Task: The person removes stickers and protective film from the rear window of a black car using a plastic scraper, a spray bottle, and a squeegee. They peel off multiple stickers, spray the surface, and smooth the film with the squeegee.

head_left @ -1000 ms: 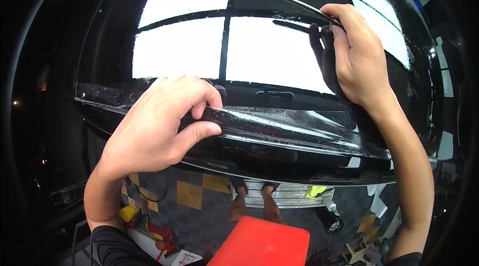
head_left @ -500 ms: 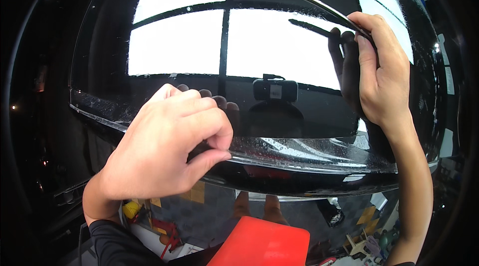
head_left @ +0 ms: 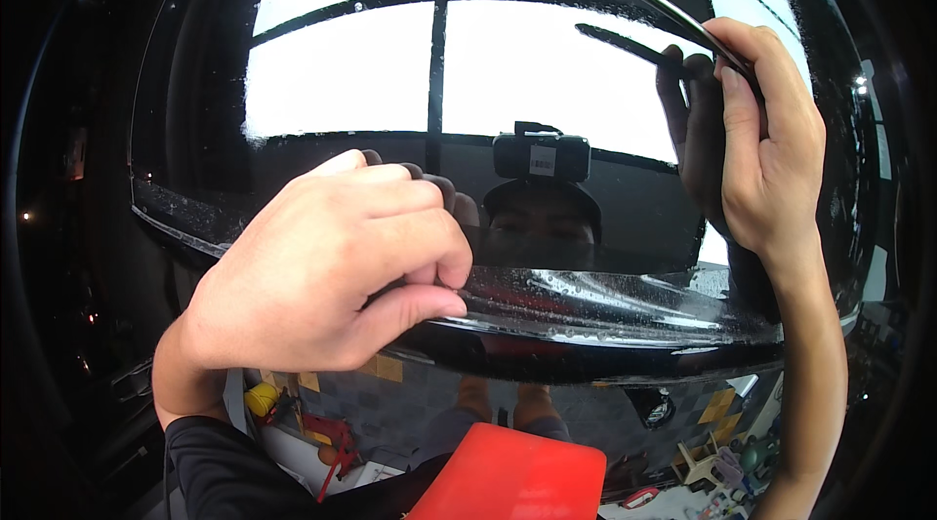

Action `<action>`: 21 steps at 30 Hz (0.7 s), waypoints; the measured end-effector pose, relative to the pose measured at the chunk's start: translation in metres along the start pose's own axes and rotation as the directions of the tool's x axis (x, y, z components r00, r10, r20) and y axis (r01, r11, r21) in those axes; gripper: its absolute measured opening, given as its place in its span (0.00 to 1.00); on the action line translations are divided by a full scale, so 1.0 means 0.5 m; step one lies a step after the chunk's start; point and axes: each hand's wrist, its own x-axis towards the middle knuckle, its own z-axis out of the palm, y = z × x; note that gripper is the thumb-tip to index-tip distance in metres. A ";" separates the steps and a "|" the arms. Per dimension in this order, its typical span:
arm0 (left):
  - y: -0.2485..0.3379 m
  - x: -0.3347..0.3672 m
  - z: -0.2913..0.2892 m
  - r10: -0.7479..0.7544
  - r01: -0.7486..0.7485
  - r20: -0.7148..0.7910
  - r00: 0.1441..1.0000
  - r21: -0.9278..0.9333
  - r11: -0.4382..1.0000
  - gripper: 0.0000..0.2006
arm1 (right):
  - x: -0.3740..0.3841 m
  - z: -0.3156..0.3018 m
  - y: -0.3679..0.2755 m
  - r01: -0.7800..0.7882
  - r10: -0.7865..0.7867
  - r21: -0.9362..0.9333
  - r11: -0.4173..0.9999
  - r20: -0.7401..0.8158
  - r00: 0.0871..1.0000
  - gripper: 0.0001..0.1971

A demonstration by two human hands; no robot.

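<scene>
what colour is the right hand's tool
The tool looks silvery with dark parts, in the head view.

Strong white glare (head_left: 342, 76), dark edges

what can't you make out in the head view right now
All in the head view:
Clear film within the left hand: hidden by that hand.
Rear end of the slim tool: hidden by the right hand.
Far edge of the black panel: cut off by the upper edge.
Lower part of the red object: cut off by the lower edge.
</scene>
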 end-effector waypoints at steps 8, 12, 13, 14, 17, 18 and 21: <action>-0.010 -0.017 0.002 0.002 -0.003 -0.014 1.000 -0.103 0.995 0.10 | -0.015 -0.003 0.009 -0.004 0.004 0.104 0.995 -0.005 1.000 0.18; 0.002 -0.029 0.005 0.009 -0.013 -0.069 0.998 -0.053 0.999 0.10 | 0.001 -0.009 -0.001 0.097 -0.087 0.087 0.992 -0.107 0.990 0.18; 0.007 -0.033 0.007 -0.014 0.011 -0.071 0.997 -0.042 0.999 0.10 | 0.003 -0.017 -0.014 0.116 -0.103 0.095 0.989 -0.137 0.985 0.18; 0.010 -0.038 0.010 -0.018 0.016 -0.080 0.997 -0.017 1.000 0.10 | 0.008 -0.022 -0.032 0.114 -0.079 0.172 0.978 -0.199 0.977 0.19; 0.010 -0.045 0.014 -0.014 0.015 -0.105 0.994 0.003 1.000 0.11 | -0.047 -0.095 -0.119 -0.188 0.242 0.368 0.911 -0.107 0.964 0.19; 0.007 -0.047 0.017 -0.032 0.032 -0.106 0.994 -0.005 0.999 0.11 | -0.078 -0.129 -0.154 -0.175 0.200 0.370 0.912 -0.031 0.979 0.19; -0.011 -0.051 0.022 0.031 -0.029 -0.136 0.990 0.017 0.999 0.12 | -0.141 -0.155 -0.222 -0.071 0.009 0.383 0.921 0.162 0.987 0.23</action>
